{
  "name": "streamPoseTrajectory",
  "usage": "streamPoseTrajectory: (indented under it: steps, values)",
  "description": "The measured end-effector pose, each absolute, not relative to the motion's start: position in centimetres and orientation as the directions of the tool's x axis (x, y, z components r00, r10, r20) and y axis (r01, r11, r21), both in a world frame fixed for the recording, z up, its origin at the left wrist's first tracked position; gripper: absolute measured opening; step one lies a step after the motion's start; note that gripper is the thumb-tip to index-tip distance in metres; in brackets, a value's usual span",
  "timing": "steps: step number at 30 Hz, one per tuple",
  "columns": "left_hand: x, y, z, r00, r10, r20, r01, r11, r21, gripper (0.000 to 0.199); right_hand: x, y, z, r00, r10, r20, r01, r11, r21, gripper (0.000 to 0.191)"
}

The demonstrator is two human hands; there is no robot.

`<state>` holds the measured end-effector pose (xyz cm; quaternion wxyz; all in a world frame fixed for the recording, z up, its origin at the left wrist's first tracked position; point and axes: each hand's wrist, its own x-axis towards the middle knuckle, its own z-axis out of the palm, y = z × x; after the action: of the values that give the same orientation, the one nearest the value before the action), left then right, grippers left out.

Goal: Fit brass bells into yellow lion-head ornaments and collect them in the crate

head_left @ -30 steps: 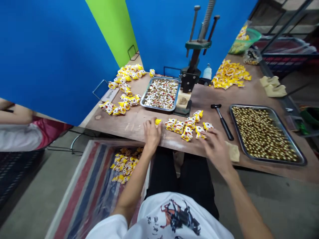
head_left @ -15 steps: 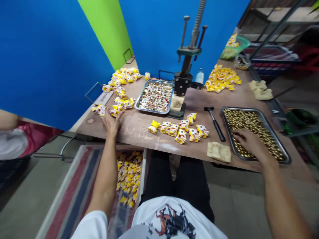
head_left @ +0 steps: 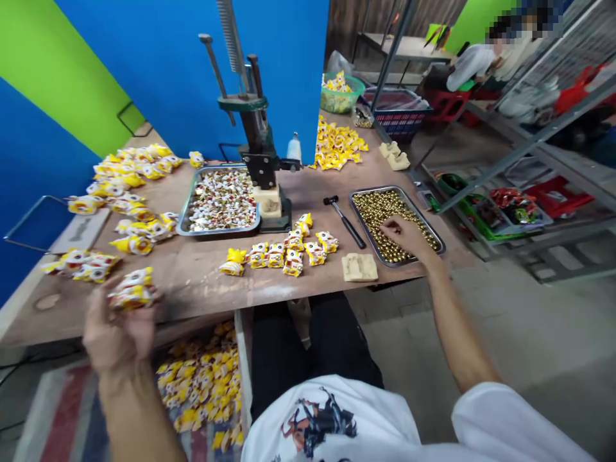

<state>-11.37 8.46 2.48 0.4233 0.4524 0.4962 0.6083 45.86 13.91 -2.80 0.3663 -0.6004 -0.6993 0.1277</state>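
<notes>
My left hand [head_left: 118, 327] is raised at the front left of the table, its fingers curled around a yellow-and-white toy figure [head_left: 132, 289]; I cannot tell if it holds more than one. Just behind it lie more toy figures [head_left: 86, 264] of the same kind. On the other side, my right hand [head_left: 404, 236] dips over a metal tray [head_left: 439, 249] of small gold balls [head_left: 385, 204]. Its thumb and fingers are drawn together, and what is between them is too small to see. Several figures [head_left: 275, 255] stand in a group between the hands.
A hand press [head_left: 260, 154] stands behind a tray [head_left: 219, 233] of small white-and-gold pieces. A hammer [head_left: 347, 224] and a cream block [head_left: 360, 267] lie left of the gold balls. Yellow pieces [head_left: 339, 144] are heaped at the back; an open box [head_left: 202, 385] below holds more.
My left hand has lifted a figure off the table and brought it nearer me. My right hand stays at the gold balls, its fingers drawn together. The view has swung right.
</notes>
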Motion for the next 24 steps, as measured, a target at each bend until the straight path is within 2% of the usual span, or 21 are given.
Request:
streamPoseTrajectory:
  steps: [2, 4, 7, 9, 12, 15, 20, 24]
  values:
    - [-11.3, 7.2, 2.1, -0.279, 0.953, 0.116, -0.175, -0.170, 0.970, 0.044, 43.6, 12.6, -2.3, 0.103, 0.903, 0.417, 0.615, 0.272, -0.740, 0.035]
    - [-9.6, 6.0, 1.9, -0.269, 0.962, 0.051, -0.322, -0.140, 0.936, 0.046, 39.7, 11.1, -1.6, 0.129, 0.888, 0.442, 0.485, 0.333, -0.809, 0.033]
    - [-4.3, 5.4, 1.8, -0.090, 0.993, -0.077, -0.535, 0.017, 0.845, 0.054, 31.8, 8.2, -0.3, 0.014, 0.886, 0.463, 0.414, 0.416, -0.810, 0.026]
    - [-0.8, 5.5, 1.7, -0.022, 0.995, -0.101, -0.602, 0.068, 0.795, 0.057, 26.6, 6.3, 0.4, -0.110, 0.851, 0.513, 0.396, 0.511, -0.763, 0.019]
    - [2.7, 5.4, 1.4, -0.042, 0.993, -0.106, -0.633, 0.056, 0.772, 0.065, 21.4, 4.9, 0.4, -0.219, 0.733, 0.644, 0.365, 0.674, -0.642, 0.019]
    - [4.0, 4.9, 1.0, -0.040, 0.994, -0.101, -0.630, 0.054, 0.775, 0.067, 19.6, 4.7, -0.6, -0.193, 0.639, 0.744, 0.403, 0.743, -0.534, 0.030]
    - [4.5, 4.2, 0.4, -0.083, 0.996, -0.031, -0.598, -0.025, 0.801, 0.048, 19.7, 4.6, -1.5, -0.153, 0.560, 0.814, 0.432, 0.779, -0.454, 0.047]
    - [4.5, 3.6, -0.2, -0.127, 0.991, 0.052, -0.493, -0.109, 0.863, 0.040, 19.6, 4.0, -1.2, -0.188, 0.558, 0.808, 0.446, 0.782, -0.436, 0.050]
